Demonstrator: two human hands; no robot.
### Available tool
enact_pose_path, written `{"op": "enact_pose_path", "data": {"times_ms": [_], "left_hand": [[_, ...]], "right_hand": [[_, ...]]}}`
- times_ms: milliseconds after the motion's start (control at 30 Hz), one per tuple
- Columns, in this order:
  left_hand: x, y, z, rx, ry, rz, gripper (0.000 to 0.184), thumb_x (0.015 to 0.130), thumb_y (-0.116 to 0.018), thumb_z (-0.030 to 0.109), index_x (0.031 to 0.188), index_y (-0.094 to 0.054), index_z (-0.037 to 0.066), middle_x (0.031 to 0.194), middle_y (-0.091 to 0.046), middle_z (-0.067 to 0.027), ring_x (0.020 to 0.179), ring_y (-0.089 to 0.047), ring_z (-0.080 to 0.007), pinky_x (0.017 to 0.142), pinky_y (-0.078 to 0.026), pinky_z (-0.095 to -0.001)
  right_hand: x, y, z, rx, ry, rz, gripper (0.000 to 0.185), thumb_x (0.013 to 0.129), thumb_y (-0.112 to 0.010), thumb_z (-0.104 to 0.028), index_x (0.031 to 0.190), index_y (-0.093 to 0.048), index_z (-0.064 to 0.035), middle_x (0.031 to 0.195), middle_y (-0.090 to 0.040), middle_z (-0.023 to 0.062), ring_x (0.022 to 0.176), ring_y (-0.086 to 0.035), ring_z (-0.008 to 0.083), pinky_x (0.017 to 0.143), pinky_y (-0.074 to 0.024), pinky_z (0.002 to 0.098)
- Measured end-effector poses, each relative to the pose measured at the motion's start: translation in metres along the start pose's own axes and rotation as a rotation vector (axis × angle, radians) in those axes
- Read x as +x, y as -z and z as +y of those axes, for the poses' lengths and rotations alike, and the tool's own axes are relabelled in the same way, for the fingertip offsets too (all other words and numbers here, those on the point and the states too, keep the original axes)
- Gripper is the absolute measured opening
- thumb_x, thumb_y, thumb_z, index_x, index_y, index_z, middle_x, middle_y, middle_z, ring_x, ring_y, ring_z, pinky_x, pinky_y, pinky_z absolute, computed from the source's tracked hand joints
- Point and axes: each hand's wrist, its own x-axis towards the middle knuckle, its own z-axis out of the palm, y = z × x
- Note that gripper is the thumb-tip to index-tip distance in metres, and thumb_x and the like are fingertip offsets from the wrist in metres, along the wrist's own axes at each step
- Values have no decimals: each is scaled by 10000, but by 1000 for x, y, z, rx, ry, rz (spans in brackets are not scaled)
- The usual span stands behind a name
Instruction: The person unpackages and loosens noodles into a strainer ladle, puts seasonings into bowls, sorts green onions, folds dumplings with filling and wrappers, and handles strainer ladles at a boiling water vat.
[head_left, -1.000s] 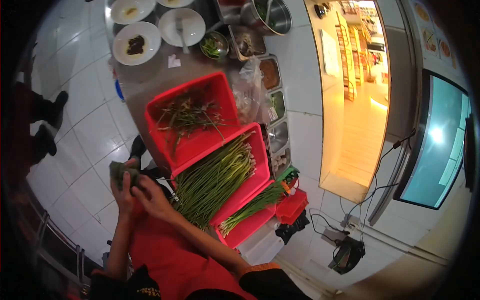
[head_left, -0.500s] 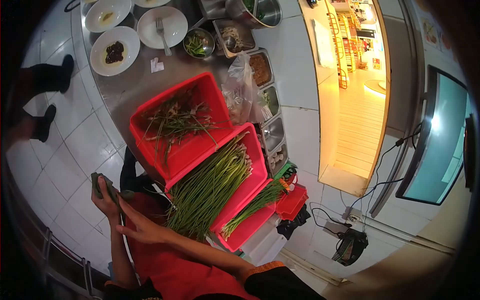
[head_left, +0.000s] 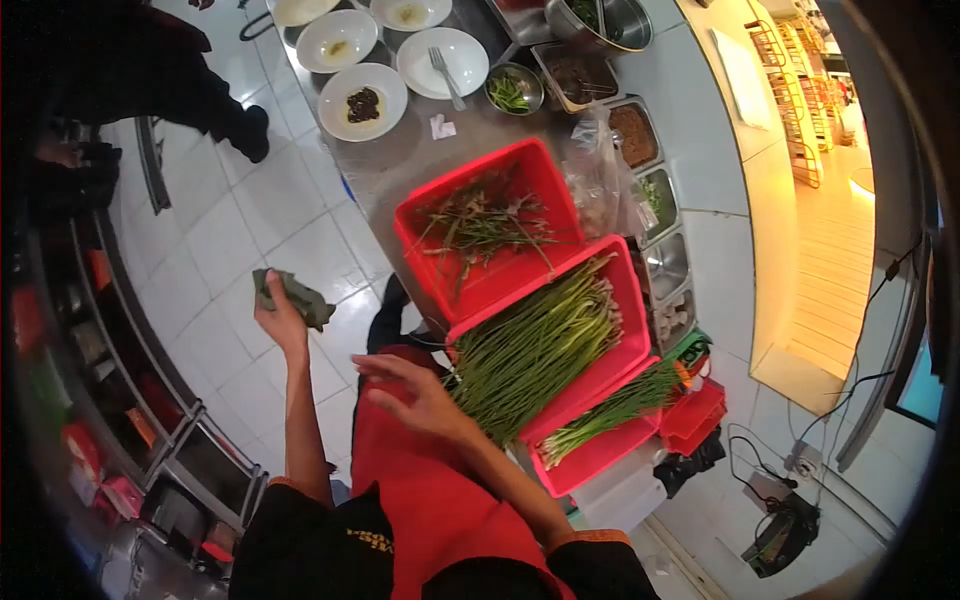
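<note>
My left hand [head_left: 281,318] is closed on a dark green cloth [head_left: 300,298], held out over the tiled floor. My right hand [head_left: 415,392] has its fingers spread and holds nothing, in front of my red apron [head_left: 440,500]. Nearest to it, a pink-red tub [head_left: 632,345] holds long green onions [head_left: 535,345]. Behind that, a red tub [head_left: 455,290] contains loose trimmings and roots [head_left: 485,220]. A smaller bunch of green onions [head_left: 610,412] lies in another pink tub [head_left: 570,480] to the right.
White plates [head_left: 363,102], one with a fork, and a small bowl of greens [head_left: 514,88] stand on the steel counter [head_left: 385,160]. Metal trays [head_left: 668,265] line the wall. Another person's dark-clothed leg [head_left: 190,90] is at upper left, above a metal shelf rack [head_left: 190,425].
My hands have moved apart; the left keeps the cloth while the right has come away from it. The view has shifted, bringing the shelf rack further into sight.
</note>
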Motion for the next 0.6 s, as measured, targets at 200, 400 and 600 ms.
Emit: {"op": "enact_pose_path", "data": {"times_ms": [200,400,600], "left_hand": [[13,-60,71,47,-340,-334,375,931,-660,268,1163,-603,-21,1010,-674,-120,925,-611,-194,862,-483,-333],[10,-166,130,78,-572,-721,543,910,-684,327,1276,-522,-40,1120,-662,-217,1033,-648,-288,903,-490,-379],[43,-272,71,304,-769,-1127,592,933,-637,360,1340,-491,-44,1284,-570,-270,1199,-560,-370,1015,-432,-419]], "right_hand": [[-38,24,-9,154,-48,153,353,918,-629,-43,1267,-588,-10,1221,-645,83,1105,-623,172,991,-476,322],[-52,36,-10,33,48,269,313,908,-655,-59,1218,-622,-23,1128,-676,78,1021,-640,152,904,-511,302],[-61,31,-4,53,96,354,287,901,-662,-35,1186,-636,-21,1082,-688,74,999,-647,149,909,-509,305]]}}
